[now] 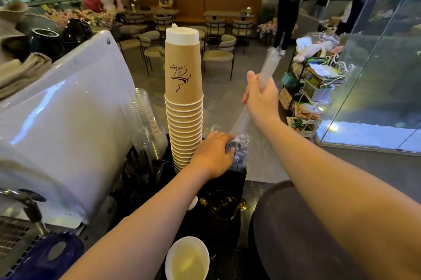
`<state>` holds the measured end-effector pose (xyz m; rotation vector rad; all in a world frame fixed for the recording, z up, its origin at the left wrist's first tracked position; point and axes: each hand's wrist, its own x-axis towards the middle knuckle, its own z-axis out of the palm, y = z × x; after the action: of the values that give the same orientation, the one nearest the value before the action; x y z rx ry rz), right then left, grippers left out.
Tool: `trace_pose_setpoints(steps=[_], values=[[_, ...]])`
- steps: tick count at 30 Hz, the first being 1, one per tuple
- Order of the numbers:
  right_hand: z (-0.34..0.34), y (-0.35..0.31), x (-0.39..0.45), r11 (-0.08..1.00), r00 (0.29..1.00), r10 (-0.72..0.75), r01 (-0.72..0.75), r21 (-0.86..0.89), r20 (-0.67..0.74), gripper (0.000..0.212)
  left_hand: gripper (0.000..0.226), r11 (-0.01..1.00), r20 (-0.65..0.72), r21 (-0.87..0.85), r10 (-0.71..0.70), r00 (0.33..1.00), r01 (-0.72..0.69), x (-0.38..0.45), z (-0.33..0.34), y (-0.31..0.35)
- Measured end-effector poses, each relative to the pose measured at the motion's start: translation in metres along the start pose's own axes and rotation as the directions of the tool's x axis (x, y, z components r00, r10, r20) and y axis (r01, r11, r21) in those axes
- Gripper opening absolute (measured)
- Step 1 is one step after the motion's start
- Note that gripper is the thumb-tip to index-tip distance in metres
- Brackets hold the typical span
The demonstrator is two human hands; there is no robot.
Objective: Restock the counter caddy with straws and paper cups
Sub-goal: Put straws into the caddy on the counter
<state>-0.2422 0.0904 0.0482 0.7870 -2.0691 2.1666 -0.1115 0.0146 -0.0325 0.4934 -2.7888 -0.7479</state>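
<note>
Right hand (259, 97) is closed around a bundle of clear straws (267, 68), held tilted: top end points up & away to the right, bottom end slants down-left toward the caddy (237, 179). Left hand (214, 154) sits lower, fingers curled over crinkled clear wrap (239, 145) at the caddy's top edge, gripping it; the straws' lower end meets that wrap just beside the left fingers.

Caddy is a black organizer on the counter, betw. the white espresso machine (63, 120) and a dark round tray (296, 234). Tall stack of brown paper cups (184, 102) stands upright in it, rims down, logo on the top cup; stack touches the left wrist side. Left of that, a leaning stack of clear plastic cups (148, 125). Black cutlery (139, 172) fills the near-left compartments. A glass w/ gold spoons (224, 205) sits in front, partly behind the left forearm. White cup (186, 259) of pale liquid at bottom edge.
</note>
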Motion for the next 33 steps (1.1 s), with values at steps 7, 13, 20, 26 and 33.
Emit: trace_pose_setpoints(steps=[7,13,20,26,33], values=[[0.013,0.02,-0.013,0.999,0.997,0.047,-0.047,-0.005,0.059,0.028,0.043,1.0,-0.039,-0.026,0.013,0.999,-0.014,-0.013,0.003,-0.003],[0.018,0.04,-0.025,0.992,0.978,0.095,-0.078,-0.096,0.188,0.028,0.042,1.0,-0.066,-0.021,0.016,0.998,-0.017,-0.02,0.002,0.0],[0.005,0.064,-0.041,0.929,0.878,0.266,-0.124,-0.348,0.397,0.036,0.035,0.997,-0.062,-0.058,0.053,0.997,-0.057,-0.022,0.0,-0.002],[-0.014,0.065,-0.051,0.896,0.799,0.366,-0.164,-0.412,0.477,0.036,0.036,0.994,-0.069,-0.084,0.059,0.996,-0.065,-0.025,-0.001,-0.002],[-0.024,0.053,-0.053,0.955,0.899,0.195,-0.082,-0.284,0.393,0.041,0.037,0.999,-0.149,0.011,0.032,0.988,-0.03,-0.032,0.002,0.009]])
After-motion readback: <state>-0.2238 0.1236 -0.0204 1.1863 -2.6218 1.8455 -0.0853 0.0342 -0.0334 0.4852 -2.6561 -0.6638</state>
